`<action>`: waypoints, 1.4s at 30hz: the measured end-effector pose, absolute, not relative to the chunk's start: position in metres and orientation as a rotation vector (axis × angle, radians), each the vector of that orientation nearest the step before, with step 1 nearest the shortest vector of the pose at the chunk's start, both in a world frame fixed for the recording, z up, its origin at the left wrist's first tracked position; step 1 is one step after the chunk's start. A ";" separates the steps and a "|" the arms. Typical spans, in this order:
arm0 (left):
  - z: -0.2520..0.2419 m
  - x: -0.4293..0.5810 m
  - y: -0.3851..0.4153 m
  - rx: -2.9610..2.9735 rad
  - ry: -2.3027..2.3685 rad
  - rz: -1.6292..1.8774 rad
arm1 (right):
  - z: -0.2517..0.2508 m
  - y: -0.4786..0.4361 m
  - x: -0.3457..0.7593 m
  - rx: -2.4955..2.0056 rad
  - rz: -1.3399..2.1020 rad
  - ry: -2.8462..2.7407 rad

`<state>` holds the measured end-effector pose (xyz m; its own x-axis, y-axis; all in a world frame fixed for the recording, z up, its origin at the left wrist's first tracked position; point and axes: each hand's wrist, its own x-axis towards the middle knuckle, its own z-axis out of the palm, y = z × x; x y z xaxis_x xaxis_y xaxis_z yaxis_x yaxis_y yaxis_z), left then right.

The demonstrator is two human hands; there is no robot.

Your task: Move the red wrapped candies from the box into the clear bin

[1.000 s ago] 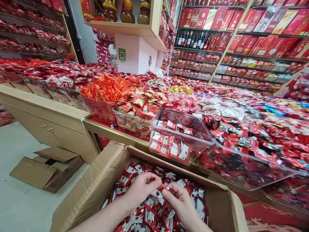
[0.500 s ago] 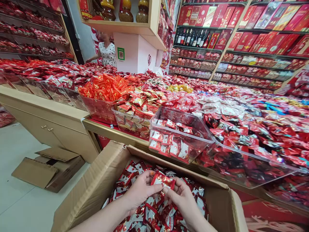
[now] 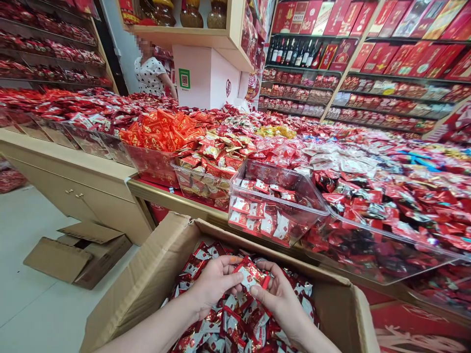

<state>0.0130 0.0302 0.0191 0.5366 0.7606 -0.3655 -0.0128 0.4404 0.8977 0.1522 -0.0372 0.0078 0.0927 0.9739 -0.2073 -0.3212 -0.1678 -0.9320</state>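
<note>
A small red and white wrapped candy (image 3: 251, 274) is held up between my two hands. My left hand (image 3: 217, 284) pinches its left end between thumb and fingers. On the other side, my right hand (image 3: 275, 289) grips the right end the same way. Both hands are above an open cardboard box (image 3: 136, 284), which holds a heap of similar red and white packets (image 3: 231, 323). Just beyond the box stands a clear plastic bin (image 3: 275, 208) partly filled with the same kind of packets.
Clear bins heaped with candies line the counter, among them orange-red packets (image 3: 162, 130) and durian-labelled ones (image 3: 213, 162). On the floor at left lies another cardboard box (image 3: 81, 255). A person in a dotted top (image 3: 150, 76) stands behind the counter. Stocked shelves (image 3: 312, 59) rise behind.
The candy has tilted between my hands and its printed face shows more. My fingers have shifted slightly on it. The person behind the counter has moved left and turned.
</note>
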 end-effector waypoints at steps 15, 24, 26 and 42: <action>0.017 0.012 0.027 1.167 0.885 0.495 | -0.005 -0.039 0.159 -1.378 1.281 -1.091; 0.024 0.011 0.027 1.219 0.878 0.522 | -0.004 -0.038 0.157 -1.358 1.267 -1.069; 0.025 0.011 0.026 1.211 0.860 0.527 | -0.006 -0.039 0.156 -1.335 1.264 -1.043; 0.020 0.015 0.015 1.153 0.740 0.514 | -0.004 -0.034 0.154 -1.250 1.363 -0.785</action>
<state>0.0152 0.0148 0.0200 0.6619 0.7047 -0.2555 0.0063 0.3356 0.9420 0.1537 -0.0341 -0.0042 0.1265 0.9606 -0.2477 -0.2678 -0.2073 -0.9409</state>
